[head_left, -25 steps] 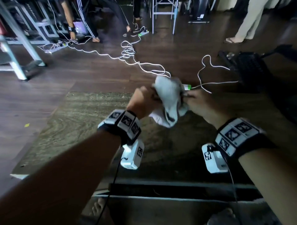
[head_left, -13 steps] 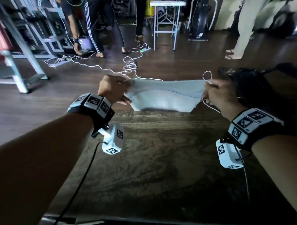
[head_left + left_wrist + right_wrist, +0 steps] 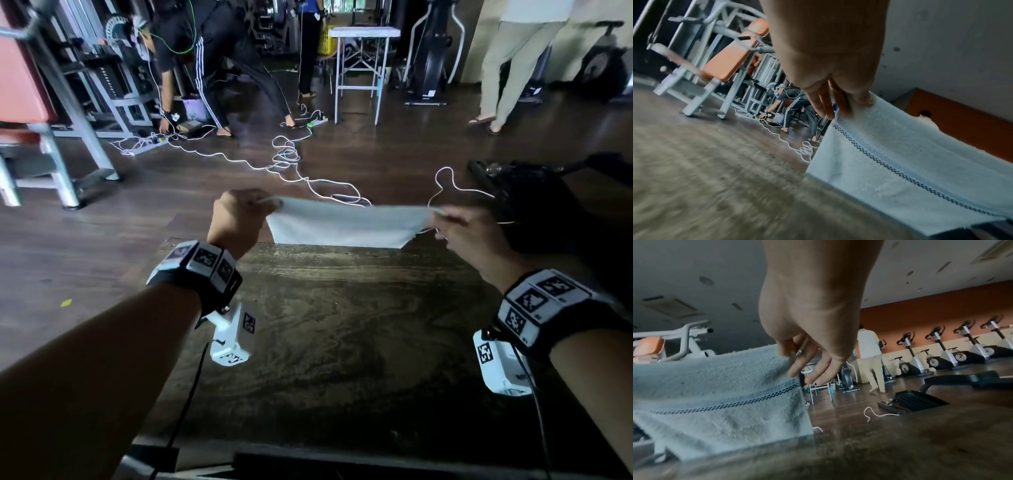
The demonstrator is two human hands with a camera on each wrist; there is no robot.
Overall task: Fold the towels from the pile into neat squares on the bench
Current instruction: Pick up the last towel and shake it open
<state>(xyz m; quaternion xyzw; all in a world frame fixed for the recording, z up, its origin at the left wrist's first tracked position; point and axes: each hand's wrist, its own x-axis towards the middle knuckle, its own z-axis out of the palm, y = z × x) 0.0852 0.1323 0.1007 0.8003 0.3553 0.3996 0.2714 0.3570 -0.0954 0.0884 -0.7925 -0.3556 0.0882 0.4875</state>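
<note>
Dim gym. Dark wood floor (image 3: 394, 154) strewn with white cables (image 3: 287, 157); white stool (image 3: 359, 68) beyond; orange wall (image 3: 931, 318) behind exercise bikes (image 3: 941, 356).

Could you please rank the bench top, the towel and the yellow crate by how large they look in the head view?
1. Bench top, filling the lower middle.
2. Towel, stretched between left hand and right hand.
3. Yellow crate, tiny, though far off, so its true size is unsure.
</note>
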